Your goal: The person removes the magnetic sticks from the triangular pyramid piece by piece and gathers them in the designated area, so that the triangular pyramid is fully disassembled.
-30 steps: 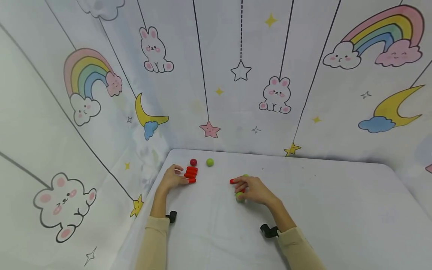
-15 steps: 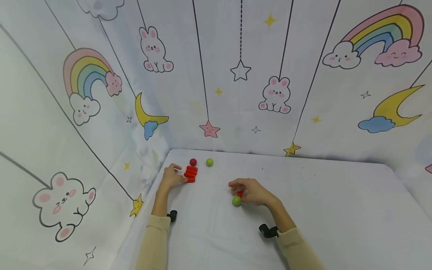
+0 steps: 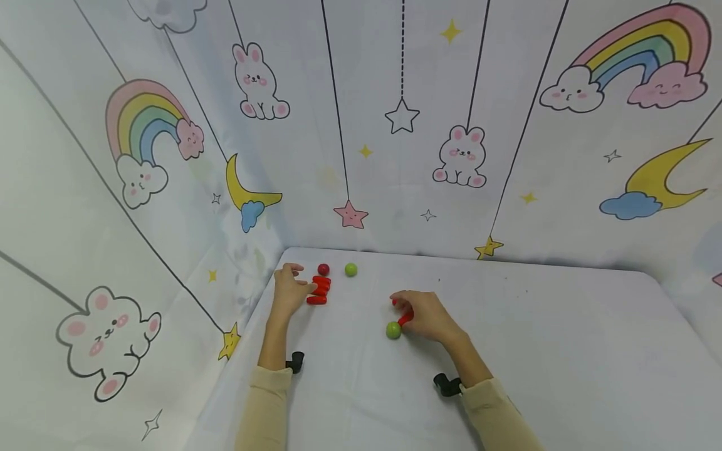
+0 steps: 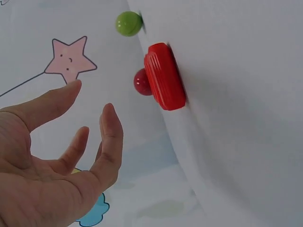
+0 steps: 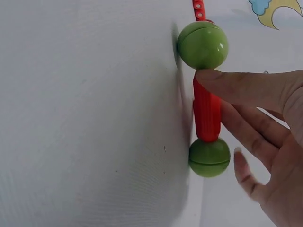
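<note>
My left hand (image 3: 290,291) is at the left end of a row of several red ribbed rods (image 3: 322,280), lying side by side. In the left wrist view its fingers are bent loosely with nothing between them, beside a red rod (image 4: 164,76). The front rod (image 3: 316,300) lies slightly apart. My right hand (image 3: 424,314) pinches another red rod (image 5: 207,111) between thumb and fingers. One green ball (image 5: 203,45) meets that rod's end by the thumb, and a second green ball (image 5: 209,157) its other end. A red bit (image 3: 394,302) shows at the right fingertips.
At the back left of the white-covered table (image 3: 536,351) sit a dark red ball (image 3: 323,269) and a loose green ball (image 3: 351,269). Behind and left stands a cloth wall (image 3: 389,207) with cartoon drawings. Each wrist wears a small black camera (image 3: 447,385).
My left hand has left the front rod and moved forward along the row. My right hand, still on its rod, has shifted the near green ball slightly left.
</note>
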The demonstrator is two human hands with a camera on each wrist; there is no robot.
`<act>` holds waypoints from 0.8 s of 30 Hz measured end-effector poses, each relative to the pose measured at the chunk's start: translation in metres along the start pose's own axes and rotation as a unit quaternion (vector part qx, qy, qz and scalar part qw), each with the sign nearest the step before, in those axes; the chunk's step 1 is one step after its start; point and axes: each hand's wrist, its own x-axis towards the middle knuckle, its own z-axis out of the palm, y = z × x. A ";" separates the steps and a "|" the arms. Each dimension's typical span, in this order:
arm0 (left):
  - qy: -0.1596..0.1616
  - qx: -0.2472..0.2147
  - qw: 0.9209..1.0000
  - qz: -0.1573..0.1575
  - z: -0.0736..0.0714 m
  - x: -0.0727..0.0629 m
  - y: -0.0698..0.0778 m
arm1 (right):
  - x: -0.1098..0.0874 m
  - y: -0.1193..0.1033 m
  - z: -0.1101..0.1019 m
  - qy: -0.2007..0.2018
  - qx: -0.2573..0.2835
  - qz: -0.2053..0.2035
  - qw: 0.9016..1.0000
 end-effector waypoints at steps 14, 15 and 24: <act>-0.099 -0.033 0.993 0.059 0.043 -0.025 0.027 | -0.004 -0.003 0.000 0.008 0.010 0.058 0.998; -0.113 -0.031 0.991 0.061 0.048 -0.027 0.029 | -0.003 -0.002 0.000 0.008 0.008 0.058 0.998; -0.281 -0.020 0.958 0.053 0.093 -0.034 0.030 | 0.003 -0.002 0.005 0.011 0.006 0.033 0.999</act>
